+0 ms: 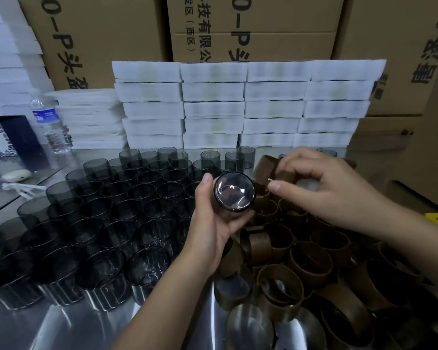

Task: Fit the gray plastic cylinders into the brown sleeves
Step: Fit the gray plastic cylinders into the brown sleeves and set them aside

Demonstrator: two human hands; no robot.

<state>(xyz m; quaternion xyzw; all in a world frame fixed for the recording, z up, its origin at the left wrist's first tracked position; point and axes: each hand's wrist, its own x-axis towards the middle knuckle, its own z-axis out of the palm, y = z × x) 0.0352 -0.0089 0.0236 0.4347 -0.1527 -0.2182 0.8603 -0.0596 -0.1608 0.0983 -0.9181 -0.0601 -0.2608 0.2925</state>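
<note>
Gray cylinder (234,192), smoky and translucent, its glossy round base turned toward the camera, sits at frame centre, gripped by the left hand (213,228). Just right of it, the right hand (321,185) pinches a brown sleeve (266,168). More cylinders (127,198) stand in rows on the bench (86,329) at left; loose sleeves (309,261) heap at lower right.

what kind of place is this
Probably a small packing or assembly workshop: rows of gray translucent plastic cylinders, a heap of brown ring-shaped sleeves, and stacked white foam trays before printed brown cardboard cartons.
</note>
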